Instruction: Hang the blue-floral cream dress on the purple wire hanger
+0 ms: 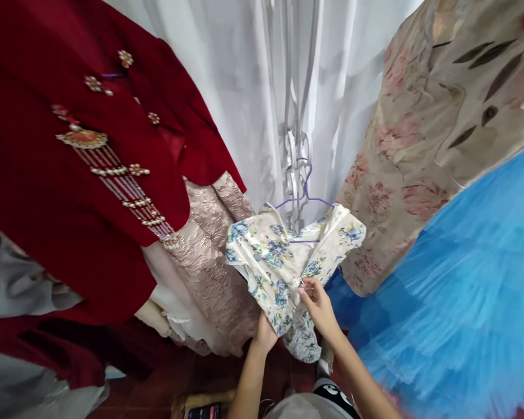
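Note:
A white short-sleeved top (275, 253) with blue and yellow flowers hangs in front of me on a thin purple hanger (305, 189). Its neckline is a V and its lower end is bunched up. My right hand (317, 302) pinches the cloth at the bottom of the V, thumb and fingertips together. A small detail at those fingertips is too tiny to name. Low on the left side, my left hand (265, 334) holds the top's edge from beneath, its fingers largely hidden by the cloth.
A dark red velvet jacket (157, 145) with beaded trim and a pink brocade garment (213, 256) hang at left. To the right are a beige floral garment (402, 134) and a blue tulle skirt (458, 279). White curtain (240, 81) is behind; a phone (205, 411) lies below.

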Action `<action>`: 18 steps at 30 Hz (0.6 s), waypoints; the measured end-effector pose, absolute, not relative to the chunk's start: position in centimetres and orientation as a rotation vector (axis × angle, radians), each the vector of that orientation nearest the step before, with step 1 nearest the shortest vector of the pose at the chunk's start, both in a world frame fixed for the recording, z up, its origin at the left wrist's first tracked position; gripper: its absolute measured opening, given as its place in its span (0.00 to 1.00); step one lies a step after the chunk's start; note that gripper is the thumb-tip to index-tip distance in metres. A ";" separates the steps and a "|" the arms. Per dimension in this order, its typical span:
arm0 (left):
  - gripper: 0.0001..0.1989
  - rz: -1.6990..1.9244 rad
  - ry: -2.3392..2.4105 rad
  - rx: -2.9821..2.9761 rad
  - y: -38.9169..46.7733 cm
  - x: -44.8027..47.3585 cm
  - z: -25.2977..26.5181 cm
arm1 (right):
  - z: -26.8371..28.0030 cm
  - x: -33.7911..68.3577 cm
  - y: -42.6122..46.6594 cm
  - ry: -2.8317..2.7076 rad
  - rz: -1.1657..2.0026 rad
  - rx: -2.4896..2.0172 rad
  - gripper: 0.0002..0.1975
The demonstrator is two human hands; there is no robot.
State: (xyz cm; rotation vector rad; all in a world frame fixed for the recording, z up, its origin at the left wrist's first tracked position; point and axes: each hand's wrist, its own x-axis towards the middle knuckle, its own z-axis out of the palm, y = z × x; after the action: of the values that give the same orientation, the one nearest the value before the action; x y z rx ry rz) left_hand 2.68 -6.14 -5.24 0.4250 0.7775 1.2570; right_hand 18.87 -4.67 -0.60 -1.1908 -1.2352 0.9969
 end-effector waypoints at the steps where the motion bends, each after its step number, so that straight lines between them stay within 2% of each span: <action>1: 0.31 1.276 0.814 0.436 -6.9 2.2 -5.9 | -0.8 18.7 -4.1 -1.245 1.011 -1.199 0.21; 4: 0.32 1.362 1.137 0.569 -9.0 1.4 -7.2 | -0.9 18.2 -2.9 -1.301 1.013 -1.221 0.21; 8: 0.27 1.399 1.467 0.829 -10.1 1.0 -7.0 | -0.2 18.0 -2.9 -1.384 1.062 -1.186 0.23; 12: 0.28 1.768 1.795 1.192 -10.2 1.1 -5.2 | 0.7 18.0 -5.3 -1.291 1.233 -1.082 0.23; 15: 0.22 1.660 1.664 1.599 -9.9 2.8 -3.7 | 1.4 17.9 -7.7 -1.165 1.337 -1.082 0.22; 18: 0.12 1.447 1.375 1.689 -9.2 5.6 -2.6 | 2.2 18.0 -9.0 -1.142 1.375 -1.070 0.21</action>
State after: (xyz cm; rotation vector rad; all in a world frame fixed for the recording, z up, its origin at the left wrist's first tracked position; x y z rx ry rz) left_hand 5.59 -9.16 -2.57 1.6889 1.3745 1.4472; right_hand 17.97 -8.99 2.21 -1.0695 -1.1422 1.3745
